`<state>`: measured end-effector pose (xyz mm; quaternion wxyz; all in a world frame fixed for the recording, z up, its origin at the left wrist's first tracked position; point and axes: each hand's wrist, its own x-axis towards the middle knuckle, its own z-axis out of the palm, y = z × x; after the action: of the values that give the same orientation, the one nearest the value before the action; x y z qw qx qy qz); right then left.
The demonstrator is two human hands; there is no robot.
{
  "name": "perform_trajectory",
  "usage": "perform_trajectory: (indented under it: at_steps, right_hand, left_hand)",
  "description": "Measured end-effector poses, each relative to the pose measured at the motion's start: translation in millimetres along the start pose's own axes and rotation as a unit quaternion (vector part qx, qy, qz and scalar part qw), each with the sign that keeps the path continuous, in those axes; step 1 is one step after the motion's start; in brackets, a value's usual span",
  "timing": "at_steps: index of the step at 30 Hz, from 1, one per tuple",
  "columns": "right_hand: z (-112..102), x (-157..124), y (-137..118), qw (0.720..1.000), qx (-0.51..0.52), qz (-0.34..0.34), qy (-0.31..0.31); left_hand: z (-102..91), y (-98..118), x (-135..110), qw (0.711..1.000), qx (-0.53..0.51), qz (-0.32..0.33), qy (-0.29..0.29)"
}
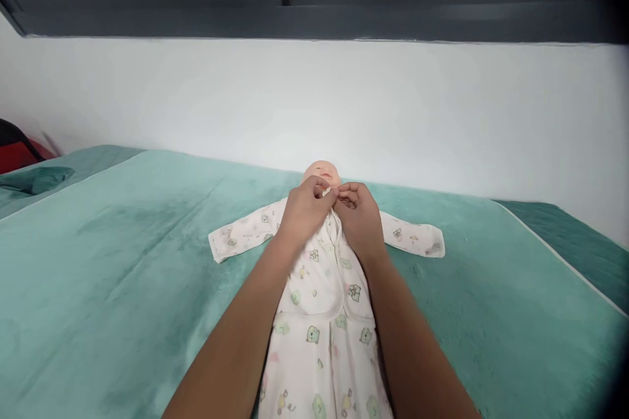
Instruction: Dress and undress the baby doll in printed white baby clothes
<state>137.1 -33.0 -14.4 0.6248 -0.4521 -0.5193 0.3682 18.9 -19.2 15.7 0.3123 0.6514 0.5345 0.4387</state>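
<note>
Looks forward and down from the wearer's head, near and behind the bare left hand (305, 211) and bare right hand (361, 219), facing along a white, animal-printed cloth garment (314, 285) towards a smooth white wall (314, 98) (and catches a dark-grey rectangular window frame (147, 12) up top).

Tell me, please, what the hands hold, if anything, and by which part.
Left hand and right hand pinch the printed white garment at its neckline, near the doll's head.
</note>
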Motion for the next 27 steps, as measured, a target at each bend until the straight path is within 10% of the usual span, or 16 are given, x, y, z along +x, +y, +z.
perform_trajectory:
  at_steps: [27]
  right_hand:
    - [1.8, 9.7, 3.9, 0.995, -0.091, 0.003, -0.044]
  left_hand:
    - [6.3, -10.8, 0.9, 0.997, 0.002, 0.026, 0.075]
